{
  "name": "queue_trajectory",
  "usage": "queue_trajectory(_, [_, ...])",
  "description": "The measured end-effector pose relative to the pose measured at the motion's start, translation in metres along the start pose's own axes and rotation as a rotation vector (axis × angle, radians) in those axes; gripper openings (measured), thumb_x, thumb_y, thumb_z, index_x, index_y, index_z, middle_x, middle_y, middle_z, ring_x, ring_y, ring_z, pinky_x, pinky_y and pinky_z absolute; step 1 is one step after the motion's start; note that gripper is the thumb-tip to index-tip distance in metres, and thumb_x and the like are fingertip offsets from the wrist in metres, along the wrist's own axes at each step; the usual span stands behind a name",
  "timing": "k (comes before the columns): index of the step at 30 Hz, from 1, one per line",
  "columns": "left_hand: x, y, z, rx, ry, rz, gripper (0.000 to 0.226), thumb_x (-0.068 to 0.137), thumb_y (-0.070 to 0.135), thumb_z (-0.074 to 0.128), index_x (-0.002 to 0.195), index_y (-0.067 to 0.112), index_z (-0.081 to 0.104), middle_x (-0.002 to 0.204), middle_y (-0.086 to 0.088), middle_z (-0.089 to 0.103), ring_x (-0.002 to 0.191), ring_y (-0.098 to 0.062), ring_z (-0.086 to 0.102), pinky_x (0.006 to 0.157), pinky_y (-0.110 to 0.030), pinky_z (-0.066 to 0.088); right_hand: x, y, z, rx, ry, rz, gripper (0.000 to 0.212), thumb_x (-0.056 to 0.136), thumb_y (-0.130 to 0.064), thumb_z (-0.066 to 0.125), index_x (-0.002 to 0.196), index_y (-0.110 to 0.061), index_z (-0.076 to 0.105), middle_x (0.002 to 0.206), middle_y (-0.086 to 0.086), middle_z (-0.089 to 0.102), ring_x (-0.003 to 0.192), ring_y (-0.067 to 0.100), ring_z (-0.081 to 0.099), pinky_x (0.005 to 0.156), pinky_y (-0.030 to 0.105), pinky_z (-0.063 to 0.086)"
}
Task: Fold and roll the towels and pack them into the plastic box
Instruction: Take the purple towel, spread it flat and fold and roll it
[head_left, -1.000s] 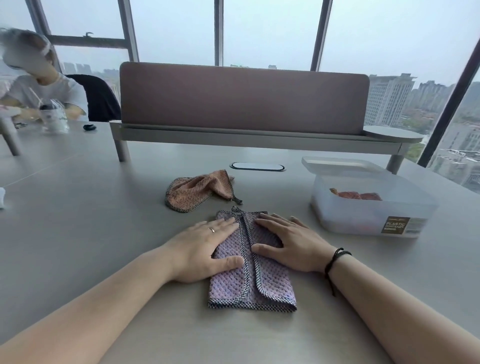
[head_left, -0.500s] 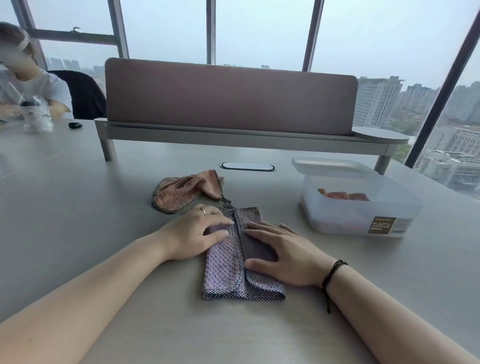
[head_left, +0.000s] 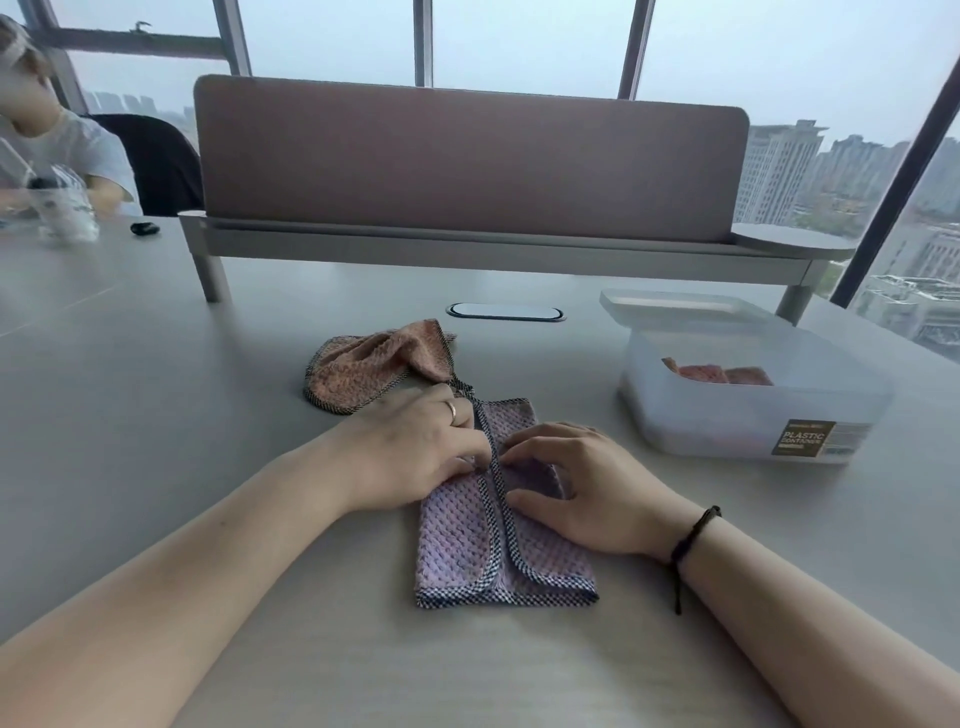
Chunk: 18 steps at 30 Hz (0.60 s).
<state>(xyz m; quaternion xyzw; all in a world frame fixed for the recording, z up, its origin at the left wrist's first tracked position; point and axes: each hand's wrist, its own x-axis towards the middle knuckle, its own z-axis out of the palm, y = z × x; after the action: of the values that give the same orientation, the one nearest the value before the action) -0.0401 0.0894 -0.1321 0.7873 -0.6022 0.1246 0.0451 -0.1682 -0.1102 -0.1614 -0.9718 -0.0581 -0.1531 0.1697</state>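
While both hands pinch its middle seam, the soft, light purple towel at frame centre likely rolls best from its near edge.

High-rise office; desk divider panel; cable grommet; city-view windows

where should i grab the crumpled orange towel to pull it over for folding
Judging by its pose, pinch the orange towel at its raised far-right fold, coming from above: the rest lies flat on the table, and the left hand is nearest.
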Motion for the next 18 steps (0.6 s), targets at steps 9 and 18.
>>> queue_trajectory(9, [-0.022,0.019,0.012,-0.362,-0.038,-0.085,0.042,0.093,0.059,0.046,0.129,0.037,0.051,0.133,0.017,0.051,0.125,-0.002,0.047,0.108,-0.032,0.040,-0.010,-0.008,-0.005,-0.113,-0.270,0.054,0.092,0.073,-0.092,0.032,0.151,-0.044,0.023,0.162,-0.020,0.018,0.149,0.001,0.011,0.123,0.039,0.011])
queue_trajectory(18, [-0.041,0.032,0.013,-0.295,-0.216,-0.151,0.097,0.078,0.086,0.024,0.157,0.031,0.011,0.164,0.017,-0.003,0.147,0.008,-0.011,0.120,-0.019,-0.007,-0.032,-0.023,-0.012,-0.088,-0.242,0.038,0.105,0.067,-0.094,0.038,0.154,-0.039,0.019,0.163,-0.019,0.015,0.149,-0.003,0.006,0.124,0.042,0.009])
